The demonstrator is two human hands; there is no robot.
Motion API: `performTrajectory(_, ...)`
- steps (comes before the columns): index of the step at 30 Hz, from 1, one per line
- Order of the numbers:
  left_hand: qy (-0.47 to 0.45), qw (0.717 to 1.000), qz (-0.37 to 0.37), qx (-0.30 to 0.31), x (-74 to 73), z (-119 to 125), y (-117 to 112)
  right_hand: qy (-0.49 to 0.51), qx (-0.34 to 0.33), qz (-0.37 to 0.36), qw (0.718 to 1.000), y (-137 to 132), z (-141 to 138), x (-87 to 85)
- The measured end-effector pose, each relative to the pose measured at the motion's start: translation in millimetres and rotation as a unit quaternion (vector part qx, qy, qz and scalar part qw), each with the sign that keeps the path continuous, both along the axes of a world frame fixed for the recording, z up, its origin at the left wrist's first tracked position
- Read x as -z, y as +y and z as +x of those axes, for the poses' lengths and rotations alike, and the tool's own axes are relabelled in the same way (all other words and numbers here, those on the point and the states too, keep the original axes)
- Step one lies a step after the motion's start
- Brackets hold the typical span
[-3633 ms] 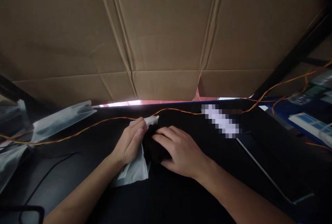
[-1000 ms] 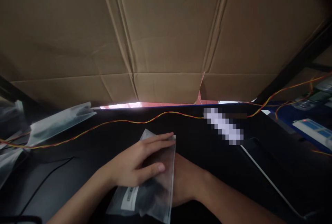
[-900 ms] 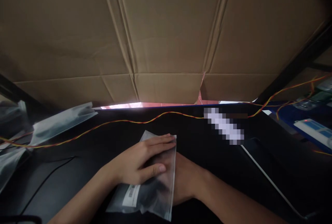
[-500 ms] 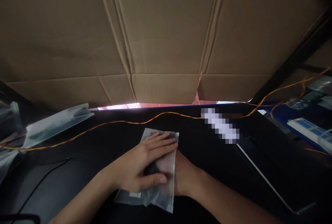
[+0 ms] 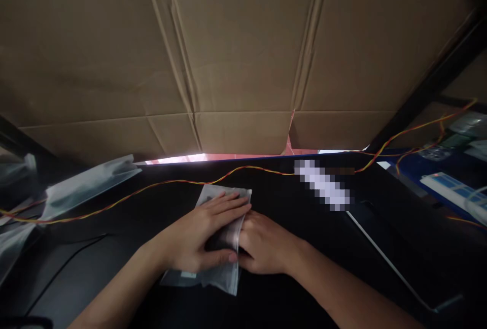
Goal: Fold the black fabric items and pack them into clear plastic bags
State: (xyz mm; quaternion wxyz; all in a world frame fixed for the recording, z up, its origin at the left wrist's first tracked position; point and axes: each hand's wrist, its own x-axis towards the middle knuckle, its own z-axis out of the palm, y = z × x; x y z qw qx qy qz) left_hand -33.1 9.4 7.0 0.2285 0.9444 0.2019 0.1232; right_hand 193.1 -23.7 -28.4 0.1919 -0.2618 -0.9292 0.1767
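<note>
A frosted plastic zip bag (image 5: pixel 218 278) lies on the black table in front of me, with a dark thing (image 5: pixel 222 240) showing through it and a small pale label near its lower left. My left hand (image 5: pixel 201 235) rests flat across the bag, fingers stretched out and thumb apart. At the bag's right-hand opening, my right hand (image 5: pixel 268 245) has its fingers and thumb tip inside. The bag and my left hand hide those fingertips, so whether they hold anything cannot be seen.
More frosted bags (image 5: pixel 89 187) lie at the left. A twisted red-yellow wire (image 5: pixel 173 182) crosses behind my hands. On the right are a blurred-out pale strip (image 5: pixel 323 186), a thin pale rod (image 5: pixel 384 254) and a white-blue box (image 5: pixel 452 194). A cardboard sheet (image 5: pixel 243 50) stands behind.
My right hand has drawn partly out of the bag, so its knuckles now show. The bag and my left hand have shifted slightly left and away from me.
</note>
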Motion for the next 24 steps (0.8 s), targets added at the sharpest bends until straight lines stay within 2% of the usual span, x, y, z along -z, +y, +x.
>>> performTrajectory(4, 0.011, 1.000, -0.007, -0.008, -2.4, -2, 0, 0.042, 0.010, -0.016, 0.999, -4, -3, -5.6)
performTrajectory(7, 0.019, 0.999, -0.017, -0.026, -0.4, -6, 5, 0.090, 0.020, -0.086, 0.992, 2, 13, -19.0)
performTrajectory(10, 0.036, 0.998, -0.019, -0.045, 3.0, -8, 7, 0.117, 0.078, -0.146, 0.979, 13, 30, -27.8)
performTrajectory(13, 0.044, 0.997, -0.023, -0.056, 7.1, -8, 4, 0.075, 0.128, -0.128, 0.981, 20, 36, -24.8)
performTrajectory(16, 0.047, 0.996, -0.039, -0.062, 11.2, -8, 0, 0.039, 0.114, -0.106, 0.987, 19, 29, -17.5)
performTrajectory(19, 0.040, 0.994, -0.077, -0.067, 12.2, -10, -2, 0.035, 0.063, -0.097, 0.993, 11, 22, -18.1)
performTrajectory(22, 0.032, 0.989, -0.113, -0.094, 8.2, -12, -2, 0.056, 0.000, -0.154, 0.987, 4, 23, -26.4)
performTrajectory(24, 0.021, 0.984, -0.115, -0.134, 4.6, -11, -1, 0.067, 0.009, -0.219, 0.973, 5, 28, -31.3)
